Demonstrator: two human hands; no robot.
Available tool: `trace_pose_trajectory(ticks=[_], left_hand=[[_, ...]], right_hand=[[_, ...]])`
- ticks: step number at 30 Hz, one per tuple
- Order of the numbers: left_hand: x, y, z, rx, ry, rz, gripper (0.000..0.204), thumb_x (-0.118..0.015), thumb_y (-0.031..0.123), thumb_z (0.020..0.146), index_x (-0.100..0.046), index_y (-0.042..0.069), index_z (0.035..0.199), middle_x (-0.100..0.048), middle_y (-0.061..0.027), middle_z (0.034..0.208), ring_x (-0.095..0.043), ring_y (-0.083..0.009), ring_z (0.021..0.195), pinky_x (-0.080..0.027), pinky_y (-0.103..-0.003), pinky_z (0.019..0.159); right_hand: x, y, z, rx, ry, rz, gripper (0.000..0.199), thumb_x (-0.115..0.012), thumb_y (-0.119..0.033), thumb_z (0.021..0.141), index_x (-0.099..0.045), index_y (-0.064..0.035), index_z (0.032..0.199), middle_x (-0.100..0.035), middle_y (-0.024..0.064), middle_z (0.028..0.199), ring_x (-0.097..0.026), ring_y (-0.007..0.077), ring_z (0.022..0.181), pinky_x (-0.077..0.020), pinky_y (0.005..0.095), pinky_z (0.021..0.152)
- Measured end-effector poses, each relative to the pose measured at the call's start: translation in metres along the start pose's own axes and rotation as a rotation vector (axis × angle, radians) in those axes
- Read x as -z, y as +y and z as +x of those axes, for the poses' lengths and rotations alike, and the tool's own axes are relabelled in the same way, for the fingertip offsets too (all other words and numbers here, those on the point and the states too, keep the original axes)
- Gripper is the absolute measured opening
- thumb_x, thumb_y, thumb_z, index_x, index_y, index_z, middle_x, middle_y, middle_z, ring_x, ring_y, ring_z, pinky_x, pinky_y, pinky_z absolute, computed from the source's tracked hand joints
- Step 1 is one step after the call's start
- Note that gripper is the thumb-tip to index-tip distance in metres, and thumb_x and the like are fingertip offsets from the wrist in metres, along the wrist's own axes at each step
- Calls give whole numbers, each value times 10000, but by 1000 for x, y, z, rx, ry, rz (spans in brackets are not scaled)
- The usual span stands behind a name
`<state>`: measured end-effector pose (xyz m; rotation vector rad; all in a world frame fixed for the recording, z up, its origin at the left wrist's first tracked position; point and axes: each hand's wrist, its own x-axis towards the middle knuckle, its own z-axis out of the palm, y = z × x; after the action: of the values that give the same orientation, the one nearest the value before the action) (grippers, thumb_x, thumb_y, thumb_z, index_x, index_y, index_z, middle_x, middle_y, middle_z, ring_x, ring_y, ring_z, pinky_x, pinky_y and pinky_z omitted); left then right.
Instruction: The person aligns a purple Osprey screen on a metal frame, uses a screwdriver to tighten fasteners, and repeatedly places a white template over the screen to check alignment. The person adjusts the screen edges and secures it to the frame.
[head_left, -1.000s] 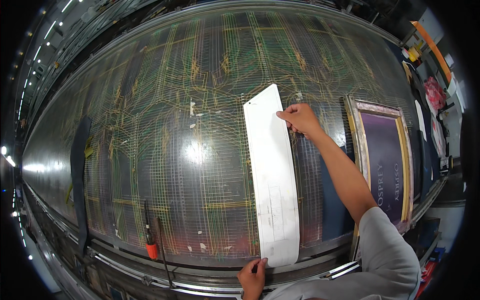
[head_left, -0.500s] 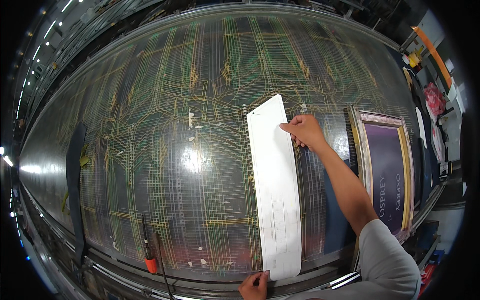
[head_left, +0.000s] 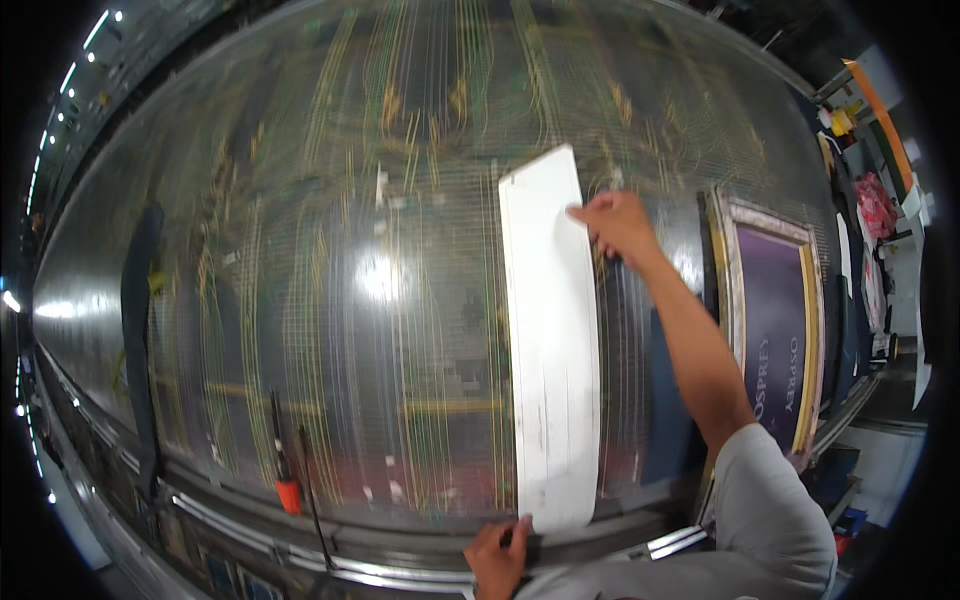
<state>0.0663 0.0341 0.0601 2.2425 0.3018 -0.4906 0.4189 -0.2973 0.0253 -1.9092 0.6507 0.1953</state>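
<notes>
A long white board (head_left: 555, 350), slanted at its far end and rounded at the near one, lies lengthwise on a dark work table (head_left: 440, 290) covered in green and yellow lines. At its far right edge my right hand (head_left: 618, 228) pinches it between thumb and fingers. My left hand (head_left: 497, 560) is closed at the near left corner, its thumb against the board; the curled fingers are partly hidden. Beneath and right of my right forearm lies a dark blue flat piece (head_left: 672, 440).
A framed printing screen (head_left: 726, 260) with purple mesh stands right of my arm. An orange-handled tool (head_left: 288, 495) and a thin dark rod (head_left: 315, 500) lie at the near edge. A dark fabric strip (head_left: 142, 340) is at the left, a pink plastic bag (head_left: 874, 205) far right.
The whole view has shifted, so the table and board appear higher and slightly blurred. Both hands keep their places at the board's edges.
</notes>
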Motion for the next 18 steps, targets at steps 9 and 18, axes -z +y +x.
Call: trace_pose_trajectory(ticks=[9, 18], left_hand=[[-8, 1, 0, -72, 134, -82, 160, -810, 168, 856, -725, 36, 832, -671, -103, 746, -634, -292, 617, -477, -373, 564], [-13, -6, -1, -71, 229, -11, 196, -824, 233, 843, -737, 62, 802, -644, -65, 698, -610, -259, 592, -455, -377, 541]], right_hand=[[8, 11, 4, 160, 0, -51, 371, -844, -372, 825, -690, -35, 838, -614, 4, 659, -531, 59, 491, -406, 215, 421], [7, 15, 5, 213, -17, -60, 376, -861, -379, 811, -685, -47, 832, -605, -9, 675, -539, 39, 532, -427, 192, 449]])
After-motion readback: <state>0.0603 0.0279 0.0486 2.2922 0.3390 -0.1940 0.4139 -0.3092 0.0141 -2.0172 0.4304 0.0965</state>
